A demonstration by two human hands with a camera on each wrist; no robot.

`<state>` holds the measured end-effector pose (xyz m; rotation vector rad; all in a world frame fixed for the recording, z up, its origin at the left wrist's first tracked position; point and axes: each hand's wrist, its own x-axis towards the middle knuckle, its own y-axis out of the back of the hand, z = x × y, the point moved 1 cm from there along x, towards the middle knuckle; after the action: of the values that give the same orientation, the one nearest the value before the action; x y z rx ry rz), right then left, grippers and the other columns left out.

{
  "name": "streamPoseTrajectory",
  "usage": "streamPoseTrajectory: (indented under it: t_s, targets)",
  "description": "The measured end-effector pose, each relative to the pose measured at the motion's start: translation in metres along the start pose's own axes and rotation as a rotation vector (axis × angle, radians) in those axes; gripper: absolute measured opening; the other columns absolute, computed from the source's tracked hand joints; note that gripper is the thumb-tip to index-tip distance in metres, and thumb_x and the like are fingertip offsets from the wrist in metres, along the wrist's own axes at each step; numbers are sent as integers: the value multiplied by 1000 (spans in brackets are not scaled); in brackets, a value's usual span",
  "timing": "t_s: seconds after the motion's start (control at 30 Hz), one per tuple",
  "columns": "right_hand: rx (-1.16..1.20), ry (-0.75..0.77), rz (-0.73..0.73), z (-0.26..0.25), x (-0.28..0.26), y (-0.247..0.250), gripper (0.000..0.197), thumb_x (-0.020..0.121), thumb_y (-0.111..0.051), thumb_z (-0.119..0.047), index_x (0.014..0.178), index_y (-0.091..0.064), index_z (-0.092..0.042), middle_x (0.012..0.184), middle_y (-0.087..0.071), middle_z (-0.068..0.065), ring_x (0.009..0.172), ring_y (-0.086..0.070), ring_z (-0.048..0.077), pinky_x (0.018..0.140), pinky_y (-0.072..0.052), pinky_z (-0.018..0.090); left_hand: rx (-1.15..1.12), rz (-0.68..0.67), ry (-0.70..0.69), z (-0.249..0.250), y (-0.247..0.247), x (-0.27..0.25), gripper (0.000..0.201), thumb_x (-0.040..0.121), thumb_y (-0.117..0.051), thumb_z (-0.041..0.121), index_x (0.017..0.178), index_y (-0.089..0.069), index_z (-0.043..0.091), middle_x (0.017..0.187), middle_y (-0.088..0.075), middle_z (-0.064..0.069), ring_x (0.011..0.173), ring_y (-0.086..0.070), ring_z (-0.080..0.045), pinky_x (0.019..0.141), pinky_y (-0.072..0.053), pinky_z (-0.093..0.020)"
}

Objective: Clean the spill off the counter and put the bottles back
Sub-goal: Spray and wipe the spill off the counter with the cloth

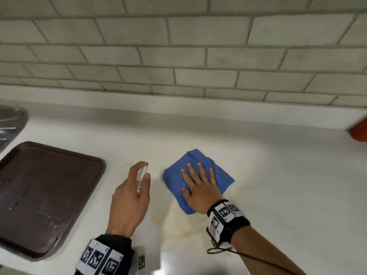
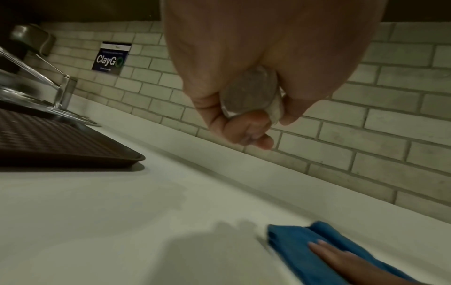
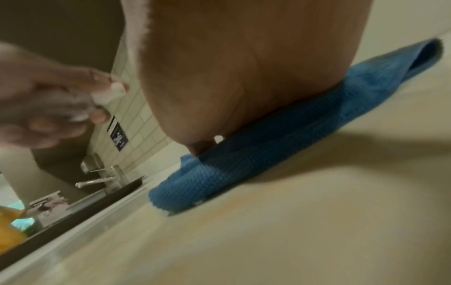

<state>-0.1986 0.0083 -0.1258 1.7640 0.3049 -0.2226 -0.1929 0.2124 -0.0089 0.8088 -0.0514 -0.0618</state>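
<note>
Two hands work: our left hand (image 1: 130,197) grips a spray bottle (image 1: 141,178); our right hand (image 1: 199,188), fingers (image 1: 201,171) straight, presses a blue cloth (image 1: 176,179) onto the worktop (image 1: 278,175).

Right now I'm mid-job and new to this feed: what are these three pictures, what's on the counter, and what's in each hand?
No robot here: a person wears three cameras. The head view looks down at both hands; each wrist view looks along one hand. The left hand grips a small clear spray bottle, seen end-on in the left wrist view. The right hand presses flat on a blue cloth. A yellowish spill marks the white counter just nearer than the cloth. A brown tray lies to the left.
</note>
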Motion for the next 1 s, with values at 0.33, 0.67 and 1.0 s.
streamPoseTrajectory:
  t_s: [0.33,0.67,1.0]
  targets:
    - [75,-482,-2,113,-101,-5,74,88,2,-64,154,6,-30,164,8,-1,150,1,30,118,-5,57,9,-71,-21,-22,10,-19,28,103,-44,38,130,-49,38,88,-69,6,82,-65,-15,75,-46,-33]
    - [114,-394,-38,18,-9,14,62,100,-18,-50,154,6,-30,163,16,0,148,13,33,116,4,62,-51,-100,-104,-44,33,-23,28,104,-43,36,131,-47,39,56,-57,3,55,-60,-16,63,-51,-37]
    - [31,-254,4,-72,-107,-53,59,100,-15,-51,151,-29,-27,158,-29,1,143,-31,34,114,-15,55,-125,-154,-91,-78,51,-16,27,103,-45,37,130,-48,42,65,-64,0,53,-58,-10,54,-42,-26]
